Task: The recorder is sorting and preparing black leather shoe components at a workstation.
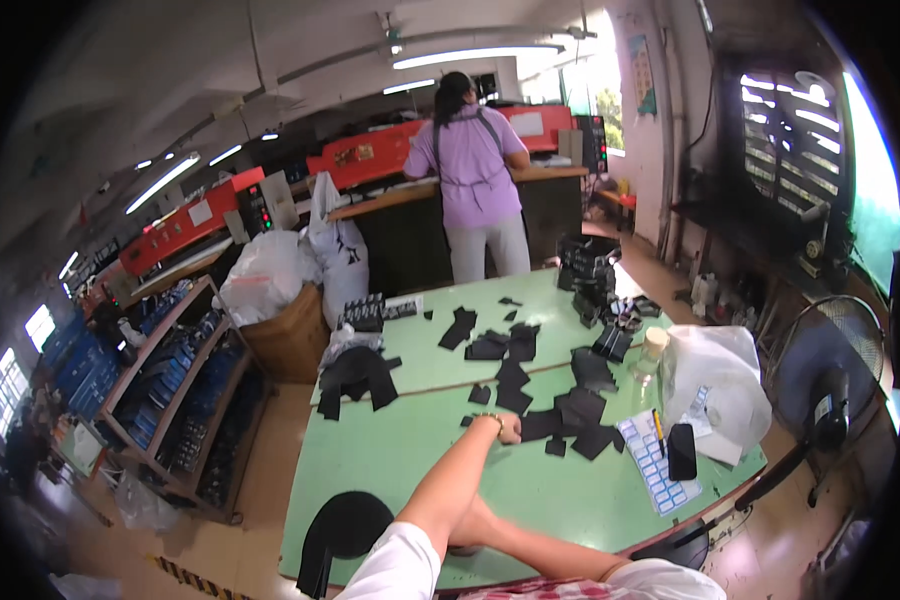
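Observation:
My left hand, with a gold-coloured band at its wrist, reaches over the green table. Its fingers look curled at the left edge of a flat black cut piece, which lies against other dark pieces. Lower down, my right hand crosses beneath the left forearm; that forearm hides most of its fingers, and a dark patch shows below it. More flat black pieces are scattered farther up the table. A black rounded sheet lies at the near left corner, partly over the edge.
On the right are a phone, a blue-and-white card, a jar, a white plastic bag and a fan. Black parts pile up at the far right. A person stands beyond; a loaded rack is left.

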`<state>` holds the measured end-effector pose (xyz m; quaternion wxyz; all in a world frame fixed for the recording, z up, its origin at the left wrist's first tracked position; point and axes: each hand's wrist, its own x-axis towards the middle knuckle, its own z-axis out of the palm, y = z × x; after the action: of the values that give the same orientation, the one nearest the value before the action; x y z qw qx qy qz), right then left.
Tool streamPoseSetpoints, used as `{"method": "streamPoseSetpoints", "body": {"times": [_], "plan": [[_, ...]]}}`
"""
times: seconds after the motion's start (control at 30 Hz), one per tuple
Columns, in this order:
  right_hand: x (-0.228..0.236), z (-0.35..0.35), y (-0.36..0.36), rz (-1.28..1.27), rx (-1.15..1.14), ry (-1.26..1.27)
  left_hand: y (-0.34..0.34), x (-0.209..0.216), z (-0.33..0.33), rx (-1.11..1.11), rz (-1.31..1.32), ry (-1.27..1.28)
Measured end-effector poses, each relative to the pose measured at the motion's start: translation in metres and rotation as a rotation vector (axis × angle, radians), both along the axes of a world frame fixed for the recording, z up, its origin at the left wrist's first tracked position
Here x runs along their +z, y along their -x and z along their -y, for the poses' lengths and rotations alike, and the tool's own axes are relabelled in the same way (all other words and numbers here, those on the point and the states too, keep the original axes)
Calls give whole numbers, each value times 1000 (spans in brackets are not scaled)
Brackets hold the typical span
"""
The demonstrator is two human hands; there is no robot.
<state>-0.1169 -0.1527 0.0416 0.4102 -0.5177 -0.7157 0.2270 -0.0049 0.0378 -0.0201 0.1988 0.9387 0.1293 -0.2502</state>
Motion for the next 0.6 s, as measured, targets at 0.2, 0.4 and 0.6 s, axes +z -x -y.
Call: {"method": "streamPoseSetpoints", "body": {"times": [0.2,0.4,0.6], "plan": [[0,-2,3,-129,-74,-92,-4,-2,-6,36,17,-35],[5,-1,0,-139,-66,-55,-8,0,-4,56,-45,-91],[-9,-5,3,-99,-41,-72,-6,-5,-6,81,-101,-114]]}}
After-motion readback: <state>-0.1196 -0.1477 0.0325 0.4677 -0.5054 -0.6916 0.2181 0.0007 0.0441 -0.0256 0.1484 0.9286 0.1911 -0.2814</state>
